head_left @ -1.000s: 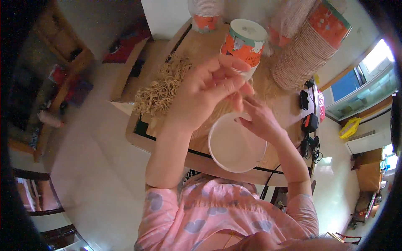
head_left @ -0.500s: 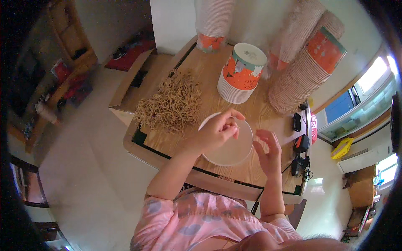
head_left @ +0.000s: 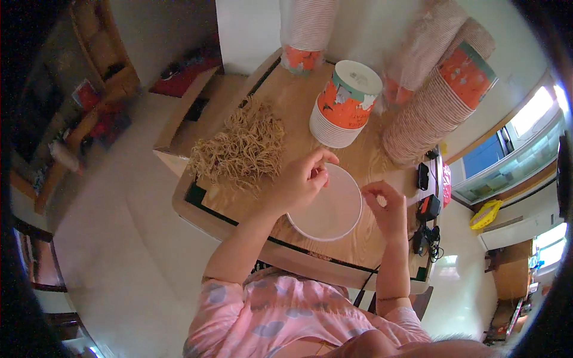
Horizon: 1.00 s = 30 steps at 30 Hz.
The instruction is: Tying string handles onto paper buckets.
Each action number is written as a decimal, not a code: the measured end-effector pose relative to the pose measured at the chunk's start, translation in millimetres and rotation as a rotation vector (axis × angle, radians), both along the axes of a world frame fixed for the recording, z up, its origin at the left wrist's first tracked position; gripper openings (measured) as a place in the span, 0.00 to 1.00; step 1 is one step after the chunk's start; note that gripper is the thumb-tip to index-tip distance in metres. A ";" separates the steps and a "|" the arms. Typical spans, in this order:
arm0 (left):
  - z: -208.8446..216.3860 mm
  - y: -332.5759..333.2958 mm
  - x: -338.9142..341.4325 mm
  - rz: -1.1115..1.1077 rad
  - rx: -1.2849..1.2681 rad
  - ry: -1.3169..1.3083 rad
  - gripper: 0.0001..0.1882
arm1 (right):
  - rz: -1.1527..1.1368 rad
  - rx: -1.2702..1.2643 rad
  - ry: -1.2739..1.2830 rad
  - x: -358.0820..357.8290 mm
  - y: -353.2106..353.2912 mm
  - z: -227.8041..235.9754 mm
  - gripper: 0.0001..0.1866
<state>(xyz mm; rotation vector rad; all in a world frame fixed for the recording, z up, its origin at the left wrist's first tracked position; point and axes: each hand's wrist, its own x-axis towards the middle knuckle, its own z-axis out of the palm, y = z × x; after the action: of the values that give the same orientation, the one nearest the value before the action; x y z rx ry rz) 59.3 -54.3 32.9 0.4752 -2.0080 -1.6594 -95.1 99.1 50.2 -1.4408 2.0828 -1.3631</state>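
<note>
A white paper bowl point(head_left: 328, 215) stands open side up on the wooden table point(head_left: 358, 164) right in front of me. My left hand point(head_left: 304, 182) rests on its upper left rim, with thumb and fingers pinched together at the edge. My right hand point(head_left: 387, 209) is at the bowl's right rim, fingers loosely curled and holding nothing I can see. A loose heap of dry tan noodles point(head_left: 242, 149) lies on the table just left of my left hand.
A short stack of orange and white bowls point(head_left: 343, 107) stands behind the white bowl. Long sleeved stacks of bowls point(head_left: 436, 107) lean at the back right, another stack point(head_left: 304, 36) at the back. Black chargers and cables point(head_left: 427, 212) lie at the right edge. An open cardboard box point(head_left: 197, 113) sits left.
Both hands were raised close to my face above the bowl. They have dropped to the bowl's rim on the table.
</note>
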 end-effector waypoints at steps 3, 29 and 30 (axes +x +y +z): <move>-12.2 4.1 -10.7 0.216 -0.613 0.091 0.16 | -0.004 -0.002 0.065 -1.6 -3.9 7.8 0.04; -21.3 14.7 -40.5 0.064 0.041 0.034 0.07 | 0.248 -0.074 0.351 -23.3 -31.1 -0.2 0.06; -20.6 14.2 -40.8 0.068 0.035 0.038 0.07 | 0.255 -0.079 0.354 -23.4 -31.2 0.4 0.05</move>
<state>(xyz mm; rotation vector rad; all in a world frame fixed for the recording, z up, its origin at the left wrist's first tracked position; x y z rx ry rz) 18.5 -40.1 12.3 0.5146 -1.9173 -1.6525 -118.6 67.9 50.6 -2.0274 1.9648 -1.1695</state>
